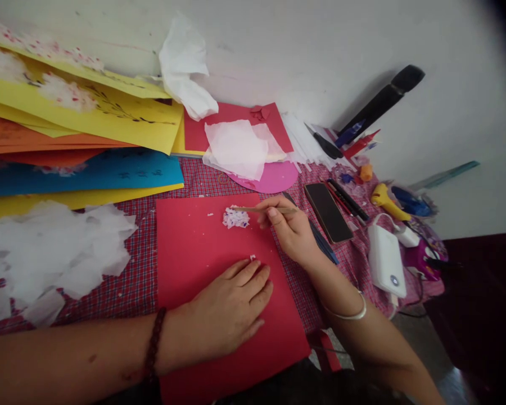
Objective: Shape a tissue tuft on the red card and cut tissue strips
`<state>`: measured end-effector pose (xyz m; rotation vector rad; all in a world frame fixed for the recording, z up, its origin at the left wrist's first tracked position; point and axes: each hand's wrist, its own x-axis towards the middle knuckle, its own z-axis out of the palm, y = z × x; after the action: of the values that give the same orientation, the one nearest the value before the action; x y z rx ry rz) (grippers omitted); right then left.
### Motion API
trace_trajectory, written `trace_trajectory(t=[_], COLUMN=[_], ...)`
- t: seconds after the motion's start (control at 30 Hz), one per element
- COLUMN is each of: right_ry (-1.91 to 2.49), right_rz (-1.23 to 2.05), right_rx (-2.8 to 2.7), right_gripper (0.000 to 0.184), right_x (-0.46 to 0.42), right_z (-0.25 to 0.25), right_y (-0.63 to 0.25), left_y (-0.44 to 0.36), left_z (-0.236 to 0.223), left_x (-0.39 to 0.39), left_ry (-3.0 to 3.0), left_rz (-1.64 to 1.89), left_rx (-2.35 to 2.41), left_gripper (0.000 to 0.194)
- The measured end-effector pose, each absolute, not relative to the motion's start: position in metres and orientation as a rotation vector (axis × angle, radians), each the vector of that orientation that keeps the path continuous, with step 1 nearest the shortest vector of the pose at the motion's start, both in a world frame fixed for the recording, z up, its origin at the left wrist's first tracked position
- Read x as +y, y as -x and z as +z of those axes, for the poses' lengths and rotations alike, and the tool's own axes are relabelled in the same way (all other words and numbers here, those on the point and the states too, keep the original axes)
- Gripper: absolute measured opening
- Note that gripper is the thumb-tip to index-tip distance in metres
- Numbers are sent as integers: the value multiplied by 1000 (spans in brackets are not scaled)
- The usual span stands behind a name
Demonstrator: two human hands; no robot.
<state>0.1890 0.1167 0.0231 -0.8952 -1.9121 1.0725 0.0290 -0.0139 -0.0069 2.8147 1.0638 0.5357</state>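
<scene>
A large sheet of red paper (185,247) lies in front of me. Near its far edge is a small clump of shredded white paper with purple-blue specks (236,219). My left hand (225,306) rests flat on the sheet, fingers stretched out. A tiny white scrap (253,257) lies by its fingertips. In my right hand (293,236), the fingers pinch a thin wooden stick (253,209). The stick's tip is at the top of the clump; whether it touches cannot be made out. A few more white crumbs are scattered around the clump.
White tissue squares (59,247) are spread at left, below stacked coloured cards (122,118). Behind the sheet are more tissue (236,149) and a pink round card (274,179). On the right are a phone (329,212), pens (348,199), a white power bank (385,261) and a yellow glue gun (388,202).
</scene>
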Motion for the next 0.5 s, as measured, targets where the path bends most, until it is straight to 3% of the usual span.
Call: trace_trajectory(t=[0.33, 0.5], right_ry=[994, 926], right_rz=[694, 690], right_rx=[-1981, -2127], right_gripper=[28, 26], right_x=[118, 111], right_z=[32, 33], right_y=[-200, -200], left_y=[-28, -28], left_z=[-11, -12], left_x=[-15, -15], left_ry=[-2796, -2780], left_rz=[524, 519], left_rx=[1046, 1045], left_gripper=[47, 47])
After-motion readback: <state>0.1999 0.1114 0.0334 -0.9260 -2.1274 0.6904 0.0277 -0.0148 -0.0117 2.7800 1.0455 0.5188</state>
